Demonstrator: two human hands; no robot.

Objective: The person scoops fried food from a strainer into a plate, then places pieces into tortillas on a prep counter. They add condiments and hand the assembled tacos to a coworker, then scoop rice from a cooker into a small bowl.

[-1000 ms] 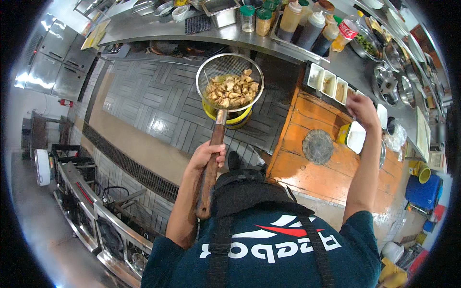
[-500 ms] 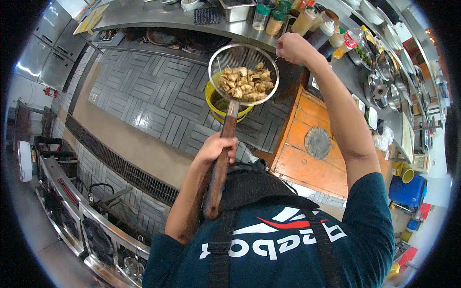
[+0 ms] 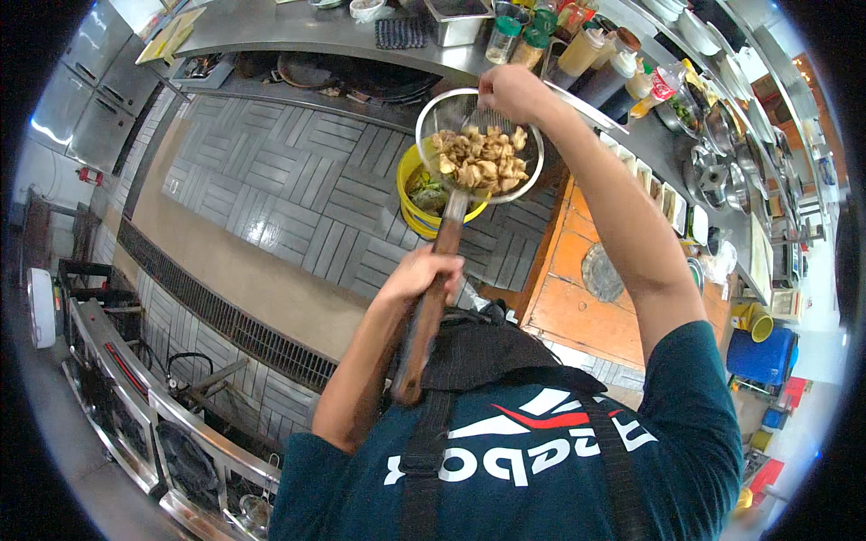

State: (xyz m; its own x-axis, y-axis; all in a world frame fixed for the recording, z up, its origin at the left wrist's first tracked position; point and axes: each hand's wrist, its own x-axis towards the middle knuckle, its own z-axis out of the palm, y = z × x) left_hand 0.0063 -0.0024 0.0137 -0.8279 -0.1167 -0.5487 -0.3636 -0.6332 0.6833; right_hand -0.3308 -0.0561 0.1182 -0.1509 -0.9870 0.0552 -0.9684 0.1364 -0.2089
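Observation:
A round wire-mesh strainer (image 3: 534,164) with a long wooden handle is held out in front of me. My left hand (image 3: 431,273) is wrapped round its handle. Browned, chunky pieces of food (image 3: 483,157) lie heaped in the mesh bowl. Over the bowl's far rim is my right hand (image 3: 508,93), its fingers pinched together and pointing down. Whatever may be between those fingers is too small to make out. Below and partly behind the strainer, a yellow bucket (image 3: 406,180) stands on the floor with green scraps inside.
A steel counter (image 3: 298,32) runs along the far side, with jars and squeeze bottles (image 3: 577,54) at its right. An orange wooden board (image 3: 564,311) with a round grey disc (image 3: 603,272) lies to my right. Stoves (image 3: 135,397) stand at lower left.
My right hand has moved left from beside the strainer to over its far rim. The strainer has shifted slightly right in the picture, showing more of the bucket.

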